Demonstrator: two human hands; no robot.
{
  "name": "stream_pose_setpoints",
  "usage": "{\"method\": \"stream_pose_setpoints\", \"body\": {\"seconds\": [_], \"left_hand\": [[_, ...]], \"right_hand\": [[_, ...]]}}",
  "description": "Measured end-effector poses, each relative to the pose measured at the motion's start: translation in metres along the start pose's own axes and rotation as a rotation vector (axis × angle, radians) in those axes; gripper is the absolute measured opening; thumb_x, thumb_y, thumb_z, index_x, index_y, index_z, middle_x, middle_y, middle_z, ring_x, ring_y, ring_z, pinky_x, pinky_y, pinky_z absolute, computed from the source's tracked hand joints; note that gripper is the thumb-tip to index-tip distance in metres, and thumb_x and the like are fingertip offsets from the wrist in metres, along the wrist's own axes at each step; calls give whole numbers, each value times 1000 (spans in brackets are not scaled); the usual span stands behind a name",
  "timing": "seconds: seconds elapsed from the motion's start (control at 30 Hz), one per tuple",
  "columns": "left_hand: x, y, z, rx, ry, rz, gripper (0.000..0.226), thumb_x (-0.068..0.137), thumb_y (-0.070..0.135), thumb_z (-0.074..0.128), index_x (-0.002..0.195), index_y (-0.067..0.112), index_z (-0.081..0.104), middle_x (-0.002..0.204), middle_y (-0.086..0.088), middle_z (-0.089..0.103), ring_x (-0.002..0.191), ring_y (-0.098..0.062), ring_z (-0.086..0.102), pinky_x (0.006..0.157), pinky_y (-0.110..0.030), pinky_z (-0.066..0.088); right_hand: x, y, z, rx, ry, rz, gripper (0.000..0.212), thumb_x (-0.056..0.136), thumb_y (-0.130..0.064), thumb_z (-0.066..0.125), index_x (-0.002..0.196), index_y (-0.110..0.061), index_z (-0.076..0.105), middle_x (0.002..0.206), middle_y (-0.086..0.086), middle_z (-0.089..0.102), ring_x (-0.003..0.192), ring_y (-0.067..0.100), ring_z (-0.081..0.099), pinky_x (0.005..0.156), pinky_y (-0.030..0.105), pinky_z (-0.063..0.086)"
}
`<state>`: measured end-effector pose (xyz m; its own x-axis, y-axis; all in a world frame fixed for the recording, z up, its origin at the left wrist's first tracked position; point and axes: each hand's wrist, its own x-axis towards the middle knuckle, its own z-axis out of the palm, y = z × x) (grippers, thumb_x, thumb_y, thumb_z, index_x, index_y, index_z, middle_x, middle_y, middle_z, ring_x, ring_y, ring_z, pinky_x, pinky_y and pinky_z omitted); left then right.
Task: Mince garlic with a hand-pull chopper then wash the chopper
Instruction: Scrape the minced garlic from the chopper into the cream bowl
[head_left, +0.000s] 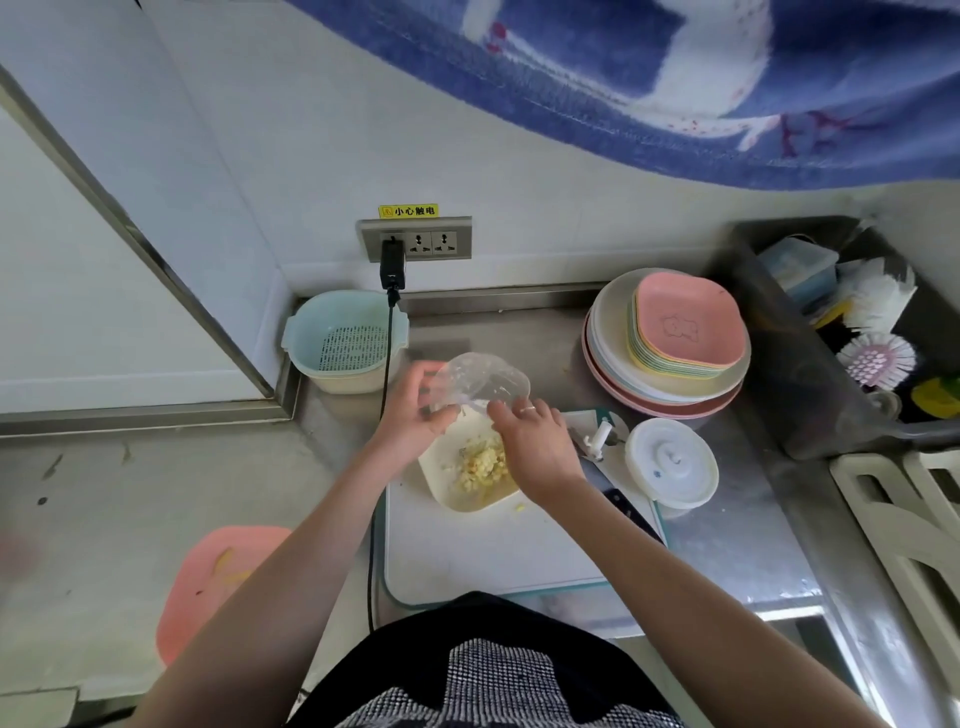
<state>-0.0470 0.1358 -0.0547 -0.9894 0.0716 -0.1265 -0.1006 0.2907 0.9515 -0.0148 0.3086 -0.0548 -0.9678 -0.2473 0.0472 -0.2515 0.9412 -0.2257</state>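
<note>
My left hand (413, 410) grips the clear chopper bowl (480, 382), tipped over a cream square dish (452, 491) that holds a pile of minced garlic (483, 465). My right hand (535, 441) reaches its fingers into the tipped bowl's mouth, above the garlic. The dish sits on a white cutting board (467, 551). The chopper's white lid (672, 462) lies to the right on the board's edge. Its white blade shaft (597, 439) lies between the lid and my right hand.
A dark-handled knife (626, 512) lies on the board under my right forearm. A stack of plates (675, 343) stands at the back right, a colander basket (343, 340) at the back left. A black cable (384, 395) hangs from the wall socket. The sink (810, 364) holds brushes.
</note>
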Motion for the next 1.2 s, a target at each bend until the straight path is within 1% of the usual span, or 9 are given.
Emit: {"method": "stream_pose_setpoints", "body": {"seconds": [0.13, 0.23, 0.37, 0.43, 0.57, 0.77, 0.93, 1.1, 1.2], "left_hand": [[-2, 2, -4, -69, 69, -50, 43, 89, 3, 61, 117, 29, 41, 127, -5, 43, 96, -11, 58, 67, -29, 55], [-3, -5, -11, -35, 61, -89, 45, 89, 3, 61, 120, 30, 42, 130, -6, 43, 94, -16, 58, 58, -19, 52], [-6, -5, -5, -35, 25, -135, 44, 90, 6, 61, 119, 33, 42, 131, 0, 41, 98, -14, 58, 71, -30, 58], [-4, -2, -1, -58, 33, -142, 42, 90, 8, 62, 118, 34, 44, 128, -2, 45, 96, -16, 60, 74, -35, 59], [1, 3, -3, -43, 87, -137, 43, 91, 5, 59, 126, 24, 44, 109, 11, 51, 84, -4, 60, 59, -19, 56], [3, -1, -6, -101, 148, -274, 39, 91, 23, 63, 124, 25, 43, 123, -5, 51, 97, -18, 63, 65, -34, 60], [2, 2, -4, -172, 148, -378, 32, 93, 36, 57, 118, 19, 50, 98, -3, 63, 88, -17, 67, 66, -40, 59], [5, 2, -6, -266, 135, -493, 39, 92, 48, 53, 119, 20, 55, 103, -7, 65, 79, -22, 70, 63, -41, 60], [3, 2, -9, -262, 93, -514, 46, 89, 56, 54, 118, 20, 58, 105, -8, 63, 80, -23, 68, 62, -40, 59]], "right_hand": [[-23, 11, 9, -25, -156, -19, 51, 83, 4, 43, 127, -22, 41, 115, 11, 51, 110, 33, 46, 96, 39, 35], [-36, 23, 7, -53, -123, 8, 45, 85, 1, 42, 125, -20, 42, 109, 11, 53, 107, 33, 49, 96, 40, 36], [-7, -5, -1, 54, -3, 1, 28, 88, -3, 48, 113, -16, 50, 100, 12, 56, 97, 34, 51, 81, 37, 36], [-1, -18, -2, 82, -14, -24, 31, 89, -4, 48, 117, -18, 50, 104, 12, 56, 102, 34, 50, 84, 38, 36], [-22, -3, 0, 29, -175, -31, 43, 89, -2, 42, 127, -21, 42, 112, 11, 51, 109, 31, 45, 90, 37, 36], [-20, 25, -11, 26, -50, 57, 29, 87, 0, 46, 111, -15, 52, 96, 13, 56, 96, 34, 52, 75, 38, 37], [23, 7, -33, 89, 94, -6, 24, 91, -1, 42, 109, -13, 52, 85, 8, 48, 88, 29, 49, 72, 33, 31], [33, 0, -33, -42, -198, -57, 30, 96, -8, 40, 121, -24, 44, 111, 7, 58, 104, 28, 51, 82, 34, 32], [32, 3, -38, -114, -146, -124, 32, 95, -8, 41, 122, -24, 45, 111, 6, 58, 103, 27, 50, 84, 35, 33]]}}
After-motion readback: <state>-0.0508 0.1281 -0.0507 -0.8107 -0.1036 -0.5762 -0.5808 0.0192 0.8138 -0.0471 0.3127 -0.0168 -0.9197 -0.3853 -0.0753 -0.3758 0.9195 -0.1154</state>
